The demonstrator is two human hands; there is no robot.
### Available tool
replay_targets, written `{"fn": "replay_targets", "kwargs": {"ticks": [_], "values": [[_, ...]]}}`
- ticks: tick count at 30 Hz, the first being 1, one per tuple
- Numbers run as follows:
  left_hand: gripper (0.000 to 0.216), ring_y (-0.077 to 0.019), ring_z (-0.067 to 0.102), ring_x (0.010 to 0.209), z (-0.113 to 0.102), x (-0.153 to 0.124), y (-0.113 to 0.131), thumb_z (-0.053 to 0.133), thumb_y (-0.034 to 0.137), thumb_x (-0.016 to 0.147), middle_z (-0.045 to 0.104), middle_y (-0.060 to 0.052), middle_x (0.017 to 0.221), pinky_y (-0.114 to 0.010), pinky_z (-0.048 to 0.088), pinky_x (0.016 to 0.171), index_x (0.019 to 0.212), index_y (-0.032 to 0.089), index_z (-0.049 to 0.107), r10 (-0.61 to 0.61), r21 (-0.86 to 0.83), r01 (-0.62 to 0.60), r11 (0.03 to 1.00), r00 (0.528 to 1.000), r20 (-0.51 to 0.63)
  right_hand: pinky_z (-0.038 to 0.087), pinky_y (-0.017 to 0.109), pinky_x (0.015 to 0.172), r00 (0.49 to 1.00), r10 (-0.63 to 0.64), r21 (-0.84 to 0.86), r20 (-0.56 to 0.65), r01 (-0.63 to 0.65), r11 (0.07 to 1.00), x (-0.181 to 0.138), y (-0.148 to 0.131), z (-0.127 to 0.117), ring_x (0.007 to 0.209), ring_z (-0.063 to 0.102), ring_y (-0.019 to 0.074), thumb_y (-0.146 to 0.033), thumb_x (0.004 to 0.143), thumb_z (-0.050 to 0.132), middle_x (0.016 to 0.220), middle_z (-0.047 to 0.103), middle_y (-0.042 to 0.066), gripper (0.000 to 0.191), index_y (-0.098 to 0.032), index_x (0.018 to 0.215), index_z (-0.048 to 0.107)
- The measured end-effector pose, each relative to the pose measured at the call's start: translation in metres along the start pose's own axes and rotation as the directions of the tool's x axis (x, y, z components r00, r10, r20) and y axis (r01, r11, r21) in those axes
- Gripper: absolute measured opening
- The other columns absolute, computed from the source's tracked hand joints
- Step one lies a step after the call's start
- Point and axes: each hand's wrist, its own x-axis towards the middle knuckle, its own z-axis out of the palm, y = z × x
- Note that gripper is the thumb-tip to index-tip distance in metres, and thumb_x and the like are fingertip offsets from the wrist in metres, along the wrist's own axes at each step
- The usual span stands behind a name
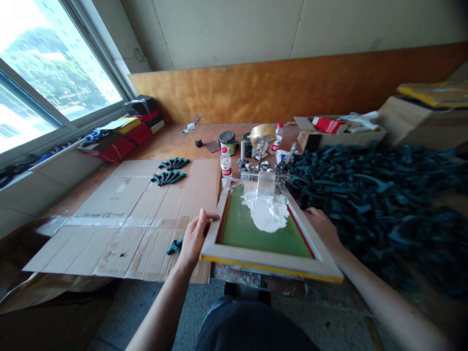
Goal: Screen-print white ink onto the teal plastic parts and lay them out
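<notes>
The frame (pixel 270 261) is pale wood, with a yellow strip along its near edge and red tape along the inner sides. Its mesh (pixel 248 234) is green, and the ink (pixel 268 214) on it is white. The heap (pixel 383 204) at the right is dark teal, almost black, and the few parts (pixel 170 170) on the cardboard (pixel 120 219) have the same colour. The cardboard is light brown with shiny clear tape stripes. The bottle (pixel 225 163) is clear with a red label. The tape roll (pixel 262 134) is yellowish. The board (pixel 292 87) behind is orange-brown. The cloths (pixel 124 141) by the window are red, yellow and black.
</notes>
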Motion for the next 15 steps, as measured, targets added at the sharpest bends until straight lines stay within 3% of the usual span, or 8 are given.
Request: {"fn": "replay_targets", "kwargs": {"ticks": [3,6,8,12,15], "values": [[0.072,-0.0174,0.061,0.066,-0.004,-0.007,-0.064,0.058,0.066,0.076,0.066,-0.003,0.074,-0.025,0.046,0.058,0.127,0.015,0.057,-0.138,0.032,0.136,0.99,0.987,0.08,0.05,0.04,0.075,0.986,0.119,0.019,-0.112,-0.118,0.993,0.028,0.01,-0.012,0.087,0.059,0.0261,-0.036,0.093,0.04,0.097,0.063,0.011,0.035,-0.021,0.108,0.068],[0.077,-0.0177,0.062,0.068,0.001,-0.001,-0.107,0.06,0.06,0.077,0.067,-0.002,0.077,-0.026,0.047,0.061,0.14,0.02,0.044,-0.162,0.142,0.152,0.978,0.985,0.062,0.049,0.038,0.086,0.986,0.022,0.041,-0.166,-0.015,0.999,0.061,-0.023,-0.013,0.103,0.057,0.0265,-0.043,0.085,0.058,0.114,0.057,0.013,0.047,-0.019,0.126,0.056],[0.07,-0.018,0.063,0.069,0.003,0.005,-0.121,0.059,0.056,0.079,0.068,-0.002,0.077,-0.026,0.047,0.062,0.139,0.022,0.046,-0.15,0.236,0.139,0.962,0.988,0.031,0.048,0.037,0.089,0.992,-0.098,0.002,-0.077,0.099,0.995,0.078,-0.054,-0.008,0.106,0.055,0.0268,-0.039,0.078,0.069,0.113,0.057,0.012,0.049,-0.019,0.122,0.057],[0.06,-0.02,0.065,0.074,0.001,0.009,-0.126,0.056,0.05,0.082,0.07,-0.003,0.081,-0.027,0.048,0.066,0.135,0.022,0.051,-0.153,0.315,0.136,0.939,0.988,0.031,0.047,0.031,0.076,0.964,-0.172,-0.062,0.202,0.188,0.98,0.076,-0.093,0.004,0.088,0.058,0.0228,-0.02,0.08,0.065,0.087,0.063,0.007,0.006,-0.02,0.085,0.062],[0.056,-0.021,0.066,0.079,0.0,0.009,-0.125,0.056,0.049,0.082,0.072,-0.004,0.086,-0.028,0.048,0.07,0.132,0.023,0.055,-0.159,0.339,0.14,0.93,0.987,0.027,0.044,0.031,0.075,0.912,-0.313,-0.006,0.264,0.326,0.945,0.049,-0.093,0.004,0.085,0.057,0.0212,-0.008,0.081,0.053,0.085,0.064,0.007,0.012,-0.018,0.08,0.061]]}}
